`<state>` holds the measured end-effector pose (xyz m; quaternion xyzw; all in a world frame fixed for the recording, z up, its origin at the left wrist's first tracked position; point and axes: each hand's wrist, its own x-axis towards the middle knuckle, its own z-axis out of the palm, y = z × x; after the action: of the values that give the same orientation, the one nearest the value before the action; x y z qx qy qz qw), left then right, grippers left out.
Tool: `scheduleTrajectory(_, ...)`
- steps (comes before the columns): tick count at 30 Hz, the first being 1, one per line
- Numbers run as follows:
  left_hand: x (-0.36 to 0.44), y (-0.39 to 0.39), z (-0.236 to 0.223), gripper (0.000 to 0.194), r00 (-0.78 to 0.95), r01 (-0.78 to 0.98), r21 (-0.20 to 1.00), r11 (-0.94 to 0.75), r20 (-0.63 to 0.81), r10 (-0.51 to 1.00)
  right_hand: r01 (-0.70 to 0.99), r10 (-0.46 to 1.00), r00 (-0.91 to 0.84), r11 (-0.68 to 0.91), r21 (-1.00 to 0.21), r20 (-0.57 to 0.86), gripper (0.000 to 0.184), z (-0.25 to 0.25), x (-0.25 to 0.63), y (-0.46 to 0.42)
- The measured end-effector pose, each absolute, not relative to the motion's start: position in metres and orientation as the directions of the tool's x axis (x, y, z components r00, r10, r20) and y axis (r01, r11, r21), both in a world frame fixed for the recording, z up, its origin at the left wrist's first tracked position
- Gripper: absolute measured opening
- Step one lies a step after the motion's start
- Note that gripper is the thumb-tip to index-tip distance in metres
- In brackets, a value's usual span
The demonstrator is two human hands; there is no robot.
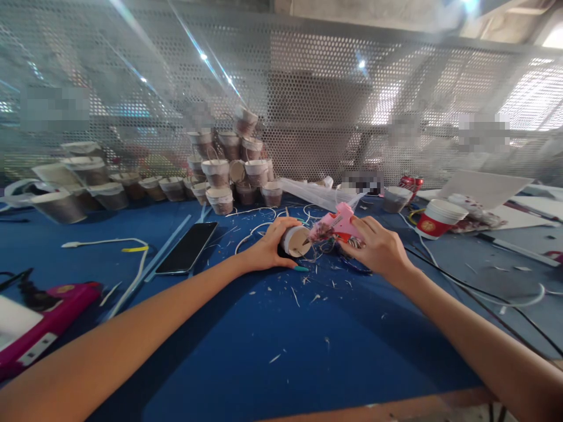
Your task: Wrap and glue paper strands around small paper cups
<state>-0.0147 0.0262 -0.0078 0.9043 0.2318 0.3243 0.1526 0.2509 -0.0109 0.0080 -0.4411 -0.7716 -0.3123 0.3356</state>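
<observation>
My left hand (276, 243) is wrapped round a small paper cup (298, 241) lying on its side, its pale round end turned toward the right. In my right hand (376, 243) is a pink hot glue gun (336, 223), its nozzle pointing left and close against the cup's pale end. Whether the nozzle touches the cup, I cannot tell. Thin strings and white scraps (316, 298) lie on the blue table (246, 351) around and below my hands.
Stacked small buckets (219, 199) with wire handles stand at the back, more (108, 195) at the left. A black phone (188, 248) lies left of my hands, beyond a magenta power strip (53, 316). At right are a red-and-white cup (435, 220), a red can (411, 184) and cables (475, 287).
</observation>
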Motion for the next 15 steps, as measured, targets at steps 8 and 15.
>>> scheduleTrajectory(8, -0.017, 0.02, -0.002, 0.051, 0.687, 0.331, 0.518, -0.789, 0.441, 0.578, 0.985, 0.792, 0.048, 0.064, -0.161, 0.609, 0.039, 0.028, 0.288, 0.008)
scheduleTrajectory(15, -0.018, 0.025, -0.008, 0.047, 0.672, 0.384, 0.507, -0.772, 0.42, 0.61, 0.905, 0.892, 0.402, -0.354, -0.235, 0.206, 0.049, 0.017, 0.319, 0.026)
